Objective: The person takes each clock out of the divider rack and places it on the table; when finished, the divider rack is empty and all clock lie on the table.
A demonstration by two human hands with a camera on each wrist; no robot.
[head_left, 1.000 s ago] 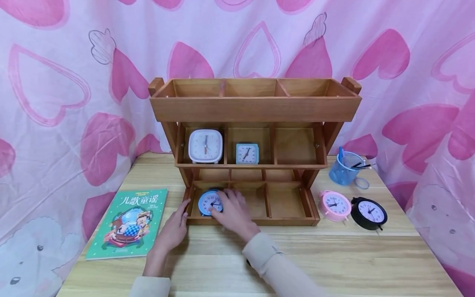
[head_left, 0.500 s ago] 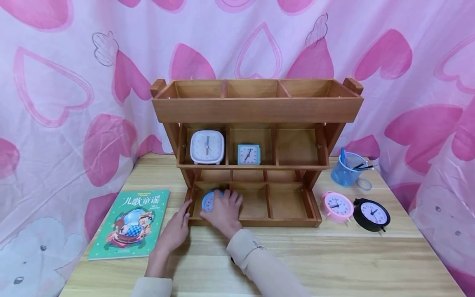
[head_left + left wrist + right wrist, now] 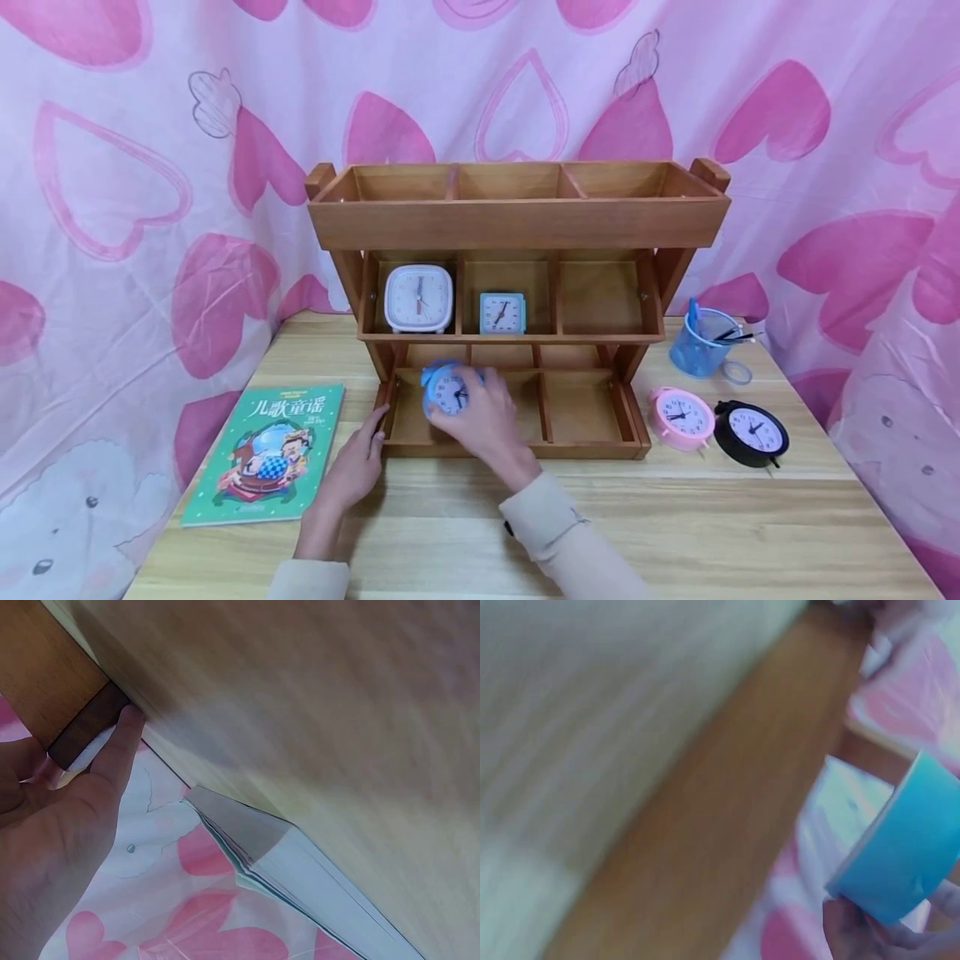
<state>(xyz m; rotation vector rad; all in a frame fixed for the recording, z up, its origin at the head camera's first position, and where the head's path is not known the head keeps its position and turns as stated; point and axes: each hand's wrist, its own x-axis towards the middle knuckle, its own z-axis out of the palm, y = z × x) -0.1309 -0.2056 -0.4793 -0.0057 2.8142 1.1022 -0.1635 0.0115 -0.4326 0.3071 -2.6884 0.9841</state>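
Note:
A round blue alarm clock [image 3: 448, 390] with a white dial is gripped by my right hand [image 3: 483, 417], thumb low and fingers over its right side. It is raised and tilted in front of the lower left compartment of the wooden shelf [image 3: 517, 225]. In the right wrist view the blue clock [image 3: 904, 840] shows its smooth side, with fingertips under it. My left hand [image 3: 352, 460] rests against the shelf's lower left end; the left wrist view has a finger of that hand [image 3: 82, 817] along the wood's edge. On the middle tier stand a white clock [image 3: 418, 298] and a small teal clock [image 3: 502, 313].
Right of the shelf lie a pink alarm clock [image 3: 682, 418] and a black alarm clock [image 3: 752, 433]. Behind them is a blue mesh pen cup [image 3: 701, 350] with a ring beside it. A green book [image 3: 262, 454] lies at the left of the table.
My right hand has lifted the blue clock up out of the lower left compartment and shifted it slightly right. The left hand has stayed at the shelf's end.

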